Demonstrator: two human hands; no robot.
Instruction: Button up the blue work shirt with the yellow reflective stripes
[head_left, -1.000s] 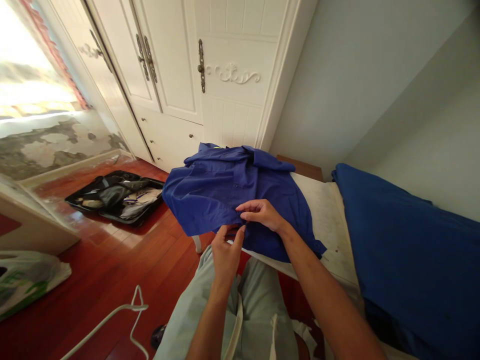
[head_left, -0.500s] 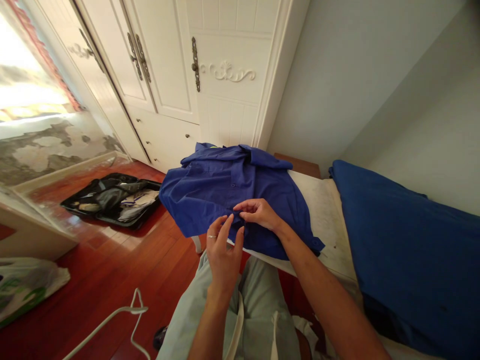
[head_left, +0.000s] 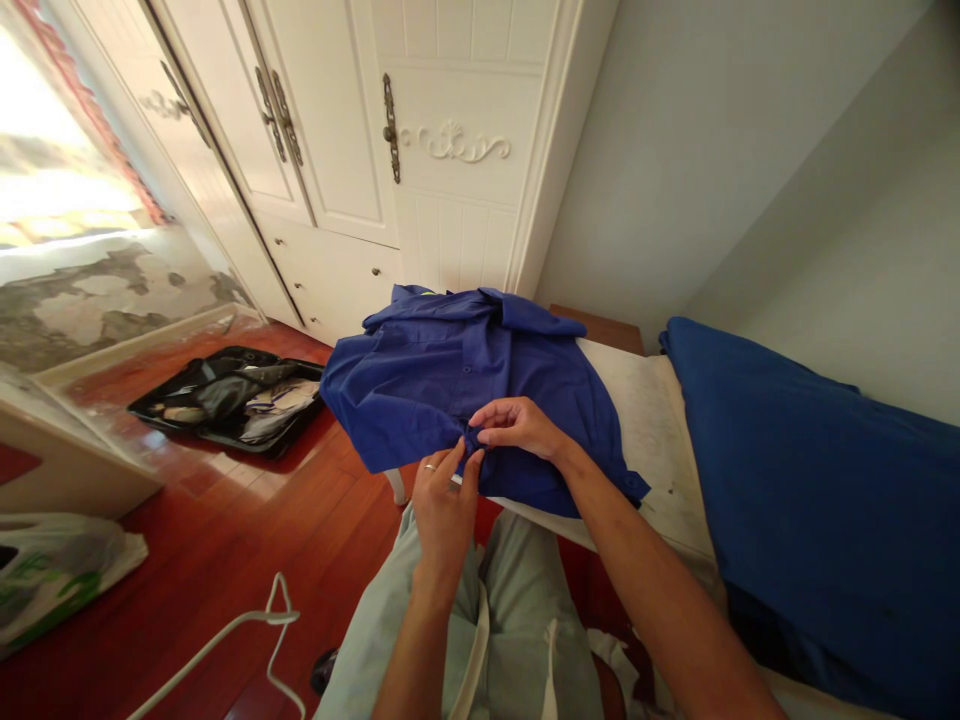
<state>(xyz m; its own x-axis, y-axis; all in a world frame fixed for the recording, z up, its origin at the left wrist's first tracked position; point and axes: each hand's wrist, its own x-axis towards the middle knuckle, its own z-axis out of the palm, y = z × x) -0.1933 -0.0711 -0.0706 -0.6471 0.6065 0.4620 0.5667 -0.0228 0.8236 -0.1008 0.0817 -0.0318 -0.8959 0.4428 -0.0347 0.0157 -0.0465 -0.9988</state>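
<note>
— Pinching with left hand (head_left: 442,500), thumb and fingertips brought together on a gathered bit of blue shirt (head_left: 401,400), below a visible button (head_left: 466,370); nipping the same bunch from the right with thumb and forefinger of right hand (head_left: 521,428); impossible to make out whether around a button, owing to covering fingertips.

— Why doubled up at one spot?

— Probably to steady limp cloth from one side while handling it finely from the other; judged a light hold, given fingertips only.

— And laid where?

— Spread front up on a narrow white bench (head_left: 671,450), just ahead of pale trousers (head_left: 367,630); likely so placed to take the weight off the fingers; hanging past the bench at left, apparently for want of width.

— Anything further out?

— Noted to the right, heaped blue fabric (head_left: 817,500); low at left, white hanger (head_left: 225,638), perhaps kept within reach; on the floor beyond, open suitcase (head_left: 217,400), presumably unfolded for access; behind, white wardrobe (head_left: 457,220), with doors closed.
</note>
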